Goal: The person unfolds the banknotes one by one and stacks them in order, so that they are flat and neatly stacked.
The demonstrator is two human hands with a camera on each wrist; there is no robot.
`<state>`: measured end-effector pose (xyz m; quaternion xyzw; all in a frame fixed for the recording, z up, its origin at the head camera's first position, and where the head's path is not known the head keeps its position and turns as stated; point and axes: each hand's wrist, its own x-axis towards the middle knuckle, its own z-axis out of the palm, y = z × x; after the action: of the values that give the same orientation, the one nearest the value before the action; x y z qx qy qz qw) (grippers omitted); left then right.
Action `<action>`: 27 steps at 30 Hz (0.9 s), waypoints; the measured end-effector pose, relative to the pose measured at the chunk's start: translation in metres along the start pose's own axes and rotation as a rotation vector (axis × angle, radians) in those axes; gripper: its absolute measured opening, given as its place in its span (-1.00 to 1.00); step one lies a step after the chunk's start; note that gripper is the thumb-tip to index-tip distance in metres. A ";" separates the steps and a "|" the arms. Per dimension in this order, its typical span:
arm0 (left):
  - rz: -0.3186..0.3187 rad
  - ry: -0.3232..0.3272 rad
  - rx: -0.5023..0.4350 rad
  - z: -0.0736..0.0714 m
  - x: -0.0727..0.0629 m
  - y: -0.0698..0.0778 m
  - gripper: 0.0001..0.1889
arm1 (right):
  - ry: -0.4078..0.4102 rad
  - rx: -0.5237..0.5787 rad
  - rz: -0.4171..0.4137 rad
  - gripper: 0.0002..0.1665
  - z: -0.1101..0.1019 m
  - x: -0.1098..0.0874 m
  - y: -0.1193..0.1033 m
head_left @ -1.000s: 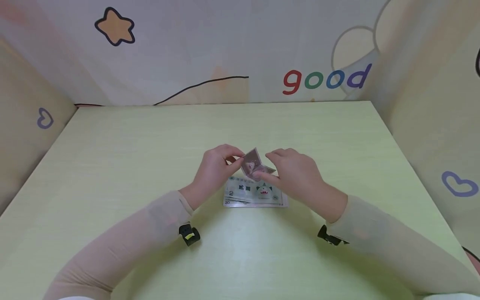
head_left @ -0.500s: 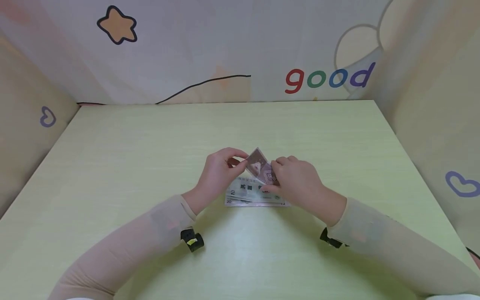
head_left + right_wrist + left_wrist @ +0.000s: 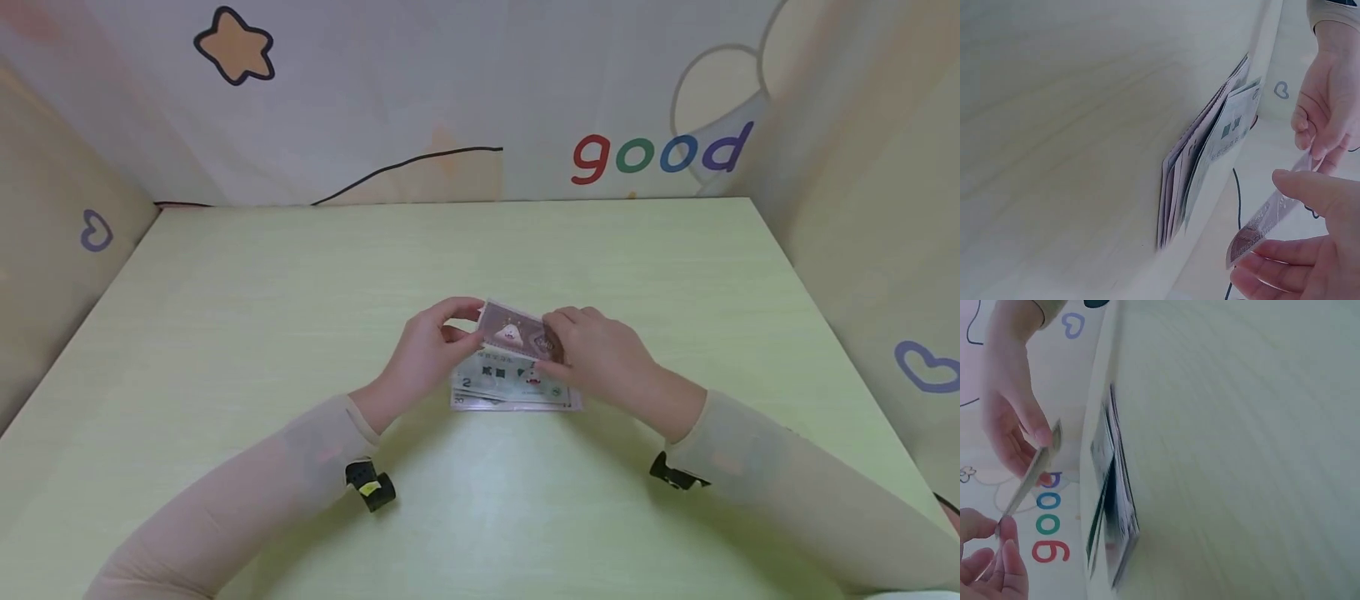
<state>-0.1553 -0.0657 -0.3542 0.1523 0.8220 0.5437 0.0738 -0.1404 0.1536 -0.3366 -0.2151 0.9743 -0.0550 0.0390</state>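
A small brownish-purple toy banknote (image 3: 517, 329) with a white cartoon figure is stretched flat between both hands, raised over a pile of notes. My left hand (image 3: 435, 337) pinches its left end between thumb and fingers. At the other end, my right hand (image 3: 603, 350) grips it, thumb on the near side and fingers behind, hiding that corner. Beneath lies the banknote stack (image 3: 495, 385), a green note marked 2 on top and pale purple ones below. From the right wrist, the stack (image 3: 1207, 150) shows slightly fanned edges, apart from the held note (image 3: 1269, 215).
The pale green tabletop (image 3: 337, 258) spreads around the stack. Printed fabric walls (image 3: 390, 92) with a star, hearts and the word "good" enclose it at the back and sides. A black wrist camera (image 3: 371, 485) hangs below the left sleeve.
The held note was folded and bent at an angle; now it is unfolded and straighter, turned closer to level. The right fingers have closed round its right end. The stack has stayed in place.
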 end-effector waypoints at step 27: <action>0.484 -0.250 0.885 -0.010 0.008 -0.010 -0.46 | -0.014 0.058 -0.154 -0.47 0.008 -0.004 0.007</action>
<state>-0.1673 -0.0751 -0.3591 0.4184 0.8995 0.1231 -0.0278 -0.1386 0.1605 -0.3451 -0.2887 0.9525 -0.0846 0.0479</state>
